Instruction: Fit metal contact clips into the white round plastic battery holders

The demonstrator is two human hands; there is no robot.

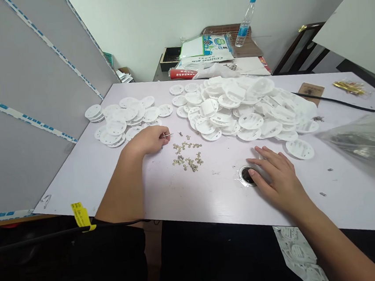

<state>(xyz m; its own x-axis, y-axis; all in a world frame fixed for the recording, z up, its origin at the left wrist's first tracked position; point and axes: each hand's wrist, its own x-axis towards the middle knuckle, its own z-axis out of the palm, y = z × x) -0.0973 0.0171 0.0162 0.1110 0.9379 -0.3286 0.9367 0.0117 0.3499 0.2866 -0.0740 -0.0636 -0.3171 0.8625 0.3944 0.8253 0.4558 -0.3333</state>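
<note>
My left hand (150, 139) is closed around a thin metal piece with a narrow tip (167, 135); most of it is hidden in the fist. Just to its right lie small metal clips (189, 162), scattered in a loose cluster. Behind that hand sits a smaller group of white plastic discs (116, 126). Fingers spread, my right hand (275, 176) rests near a round dark-centred fitting (246, 176) in the tabletop, its thumb over the edge. A single white disc (300, 148) lies just beyond its fingers.
A large heap of white discs (250, 120) covers the back middle of the table (194, 206). To the right are a clear plastic bag (366, 136), a black cable (336, 101) and gold-coloured pieces (350, 87). A grey panel (29, 85) borders the left; a water bottle (244, 24) stands behind.
</note>
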